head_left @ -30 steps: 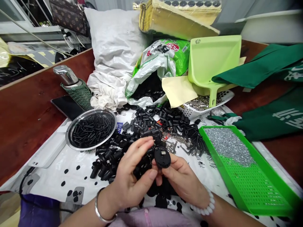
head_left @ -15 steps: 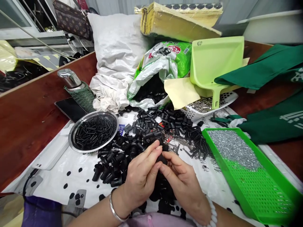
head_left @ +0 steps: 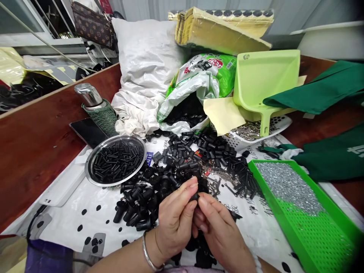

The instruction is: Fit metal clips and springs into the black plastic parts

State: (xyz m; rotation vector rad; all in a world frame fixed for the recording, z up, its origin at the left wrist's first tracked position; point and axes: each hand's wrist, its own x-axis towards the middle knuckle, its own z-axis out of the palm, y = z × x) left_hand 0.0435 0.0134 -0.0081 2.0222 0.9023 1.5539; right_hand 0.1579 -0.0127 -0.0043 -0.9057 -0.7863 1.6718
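Head view: left hand [head_left: 175, 217] and right hand [head_left: 218, 231] pinch a black part [head_left: 195, 196], which a slip could lose among similar black pieces [head_left: 138, 200].

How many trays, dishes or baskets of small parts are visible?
3: the round metal dish on the left, the green tray on the right, and the white basket partly hidden by the dustpan. Others may be hidden.

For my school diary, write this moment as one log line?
left hand, right hand: holding small black part, mostly hidden | nearby: black tubular pieces | right: green rectangular plastic tray
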